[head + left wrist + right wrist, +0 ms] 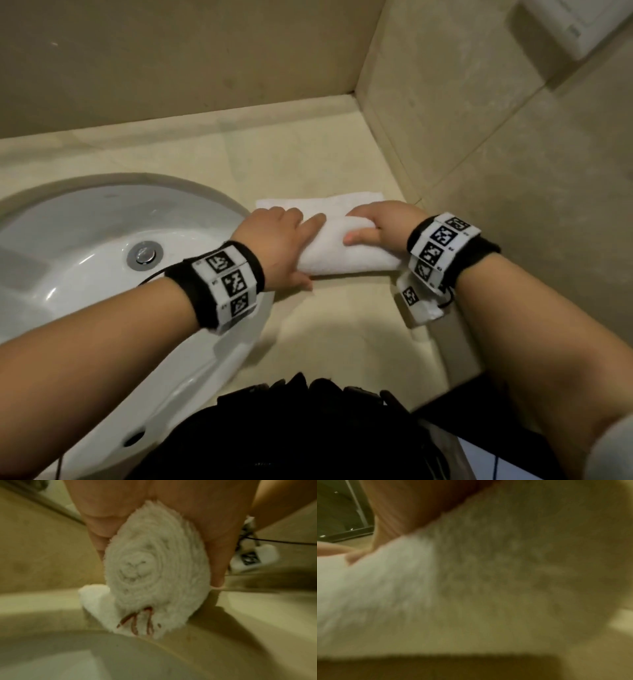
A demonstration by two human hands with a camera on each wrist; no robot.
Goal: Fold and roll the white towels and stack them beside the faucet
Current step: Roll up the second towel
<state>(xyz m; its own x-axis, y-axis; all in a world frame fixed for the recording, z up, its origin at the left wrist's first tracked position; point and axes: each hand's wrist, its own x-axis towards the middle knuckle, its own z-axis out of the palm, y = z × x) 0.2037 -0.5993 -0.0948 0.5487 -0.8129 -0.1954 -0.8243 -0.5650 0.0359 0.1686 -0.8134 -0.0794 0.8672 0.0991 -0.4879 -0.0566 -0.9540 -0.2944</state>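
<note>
Towel count is one: a single white towel point(346, 246) is lying on the beige counter point(342, 325), partly rolled, with its flat unrolled end point(318, 202) stretching toward twelve o'clock, toward the back wall. Two hands are working it. The left hand point(274, 240) is sitting over the roll's nine o'clock end, fingers curling across the top and thumb tucking in at the near side, gripping the roll. The right hand point(380, 222) is sitting over the three o'clock end, fingers curling over the far side and thumb lying along the top, also gripping it. In the left wrist view the roll's end point(154, 574) is showing a tight spiral, with red stitching point(137, 622) on the loose layer beneath it. The right wrist view is blurring into close white terry point(385, 588). One white sink basin point(85, 246) is sitting at nine o'clock of the towel, its rim just beside the left hand, with one chrome drain plug point(145, 255) inside. Two black wristbands with printed markers are circling the wrists. A tiled side wall point(496, 154) is standing close at three o'clock.
</note>
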